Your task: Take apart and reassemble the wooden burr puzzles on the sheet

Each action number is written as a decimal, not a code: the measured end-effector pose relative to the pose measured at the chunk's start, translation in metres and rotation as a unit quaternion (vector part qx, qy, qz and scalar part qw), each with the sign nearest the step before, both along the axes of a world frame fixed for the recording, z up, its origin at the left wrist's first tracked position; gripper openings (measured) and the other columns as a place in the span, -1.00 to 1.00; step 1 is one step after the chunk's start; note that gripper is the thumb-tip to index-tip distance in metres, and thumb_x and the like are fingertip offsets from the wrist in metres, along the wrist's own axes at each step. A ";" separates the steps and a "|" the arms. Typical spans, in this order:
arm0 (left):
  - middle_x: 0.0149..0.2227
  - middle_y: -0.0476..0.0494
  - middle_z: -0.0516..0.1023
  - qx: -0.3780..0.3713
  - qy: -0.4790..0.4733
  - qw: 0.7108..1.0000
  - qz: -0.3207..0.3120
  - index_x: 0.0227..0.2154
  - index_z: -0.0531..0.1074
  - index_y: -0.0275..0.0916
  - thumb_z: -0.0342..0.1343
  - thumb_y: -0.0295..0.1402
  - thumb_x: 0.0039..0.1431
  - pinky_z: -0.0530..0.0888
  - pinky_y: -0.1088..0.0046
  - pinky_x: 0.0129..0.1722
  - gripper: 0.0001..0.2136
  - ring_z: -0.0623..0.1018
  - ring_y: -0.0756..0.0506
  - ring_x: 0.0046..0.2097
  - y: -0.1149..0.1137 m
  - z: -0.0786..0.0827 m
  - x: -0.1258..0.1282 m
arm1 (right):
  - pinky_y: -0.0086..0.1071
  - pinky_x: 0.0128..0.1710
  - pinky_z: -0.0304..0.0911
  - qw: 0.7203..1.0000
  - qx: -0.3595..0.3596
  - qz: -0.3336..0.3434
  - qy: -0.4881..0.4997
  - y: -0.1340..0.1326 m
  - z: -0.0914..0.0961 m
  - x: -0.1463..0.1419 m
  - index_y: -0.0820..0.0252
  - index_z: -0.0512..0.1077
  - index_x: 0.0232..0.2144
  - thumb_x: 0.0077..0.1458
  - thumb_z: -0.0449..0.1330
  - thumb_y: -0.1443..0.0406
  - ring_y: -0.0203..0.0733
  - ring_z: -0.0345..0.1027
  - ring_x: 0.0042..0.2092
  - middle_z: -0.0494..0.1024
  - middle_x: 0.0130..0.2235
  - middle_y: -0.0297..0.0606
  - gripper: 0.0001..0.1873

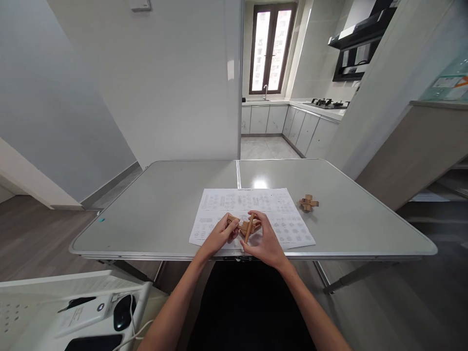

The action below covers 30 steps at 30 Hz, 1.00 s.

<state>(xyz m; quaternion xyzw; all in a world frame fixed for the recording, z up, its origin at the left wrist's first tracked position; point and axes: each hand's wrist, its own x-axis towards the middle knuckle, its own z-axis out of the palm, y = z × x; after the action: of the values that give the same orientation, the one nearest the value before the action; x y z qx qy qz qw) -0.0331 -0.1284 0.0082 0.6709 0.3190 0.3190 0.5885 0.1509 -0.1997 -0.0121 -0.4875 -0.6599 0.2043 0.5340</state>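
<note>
My left hand (224,233) is closed on a short notched wooden puzzle piece (233,220), which sticks out past its fingertips. Between the thumb and fingers of my right hand (266,241) a wooden puzzle stick (249,228) is gripped by its two ends, tilted nearly upright. More wooden pieces (244,226) show between and behind the hands; whether they lie on the paper or are held, I cannot tell. Under both hands is a printed instruction sheet (214,207) with rows of small diagrams. To the right of the sheet sits an assembled wooden burr puzzle (309,202).
The grey folding table (164,209) has a metal rim and a centre seam. A small teal bit (102,220) lies near its left edge. At lower left, a white cart (54,282) holds a white power bank (86,314), a black mouse (125,312) and a cable.
</note>
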 end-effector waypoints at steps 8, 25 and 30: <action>-0.46 0.10 0.31 0.011 0.032 0.999 -0.001 -0.29 0.22 -0.17 0.06 0.02 0.39 0.21 0.51 -0.54 -0.65 0.29 0.04 -0.49 0.002 0.015 0.002 | -0.01 0.15 0.39 0.999 0.023 -0.040 0.022 0.000 0.001 0.000 0.00 0.20 0.23 -0.01 0.44 0.22 0.04 0.38 0.10 0.36 0.19 -0.12 -0.19; -0.47 0.06 0.39 0.051 0.038 0.998 0.011 -0.30 0.28 -0.20 0.08 0.01 0.37 0.35 0.44 -0.41 -0.65 0.37 0.01 -0.46 0.008 0.026 0.006 | -0.01 0.13 0.39 0.997 0.035 -0.070 0.020 0.000 0.003 -0.002 0.01 0.20 0.25 -0.02 0.44 0.20 0.06 0.39 0.11 0.40 0.18 -0.11 -0.17; -0.47 0.05 0.36 0.050 0.029 0.995 0.079 -0.29 0.29 -0.18 0.06 0.10 0.31 0.36 0.45 -0.48 -0.60 0.39 -0.01 -0.48 0.024 0.032 -0.014 | -0.04 0.13 0.39 0.995 0.021 -0.062 0.068 -0.001 0.002 0.006 0.02 0.22 0.20 0.00 0.42 0.22 0.02 0.43 0.06 0.41 0.15 -0.13 -0.24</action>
<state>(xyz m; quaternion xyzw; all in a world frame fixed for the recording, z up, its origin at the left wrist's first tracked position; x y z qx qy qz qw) -0.0472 -0.1049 0.0407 0.6811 0.3717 0.3606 0.5177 0.1570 -0.2006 -0.0099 -0.5014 -0.5942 0.1895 0.5996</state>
